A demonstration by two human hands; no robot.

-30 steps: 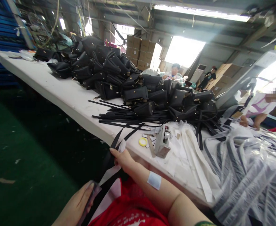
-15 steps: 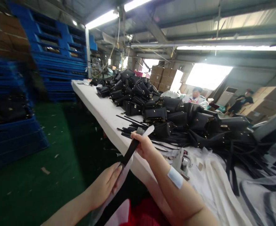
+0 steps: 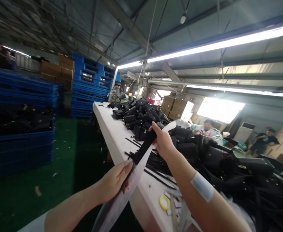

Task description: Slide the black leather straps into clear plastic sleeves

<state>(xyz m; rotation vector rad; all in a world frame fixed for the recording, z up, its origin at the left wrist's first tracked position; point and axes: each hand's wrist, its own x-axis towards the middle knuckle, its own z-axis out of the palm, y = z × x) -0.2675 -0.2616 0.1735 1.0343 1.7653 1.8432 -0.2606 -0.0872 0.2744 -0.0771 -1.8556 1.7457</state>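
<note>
A wide black strap (image 3: 144, 149) runs slantwise between my two hands, in front of the table's edge. My right hand (image 3: 162, 138) is closed on its upper end, together with a whitish, see-through plastic strip (image 3: 169, 126) that sticks out past the fingers. Lower down, my left hand (image 3: 118, 178) pinches the strap, thumb on top. From there the translucent plastic (image 3: 122, 204) hangs toward my body, with part of the dark strap showing through it. Beyond my hands, black bags (image 3: 141, 112) with gold-coloured fittings are heaped on the table, and thin black straps (image 3: 159, 177) lie before them.
The white-covered table (image 3: 107, 129) stretches away to the far left. A yellow tape roll (image 3: 164, 203) lies near its front edge. Blue pallets (image 3: 90, 96) and a blue crate (image 3: 20, 151) of black items stand left. Two people are beyond the table.
My view has swung left and up, so more pallets show. My right hand has risen along with the strap's upper end, and a longer stretch of plastic shows below my hands.
</note>
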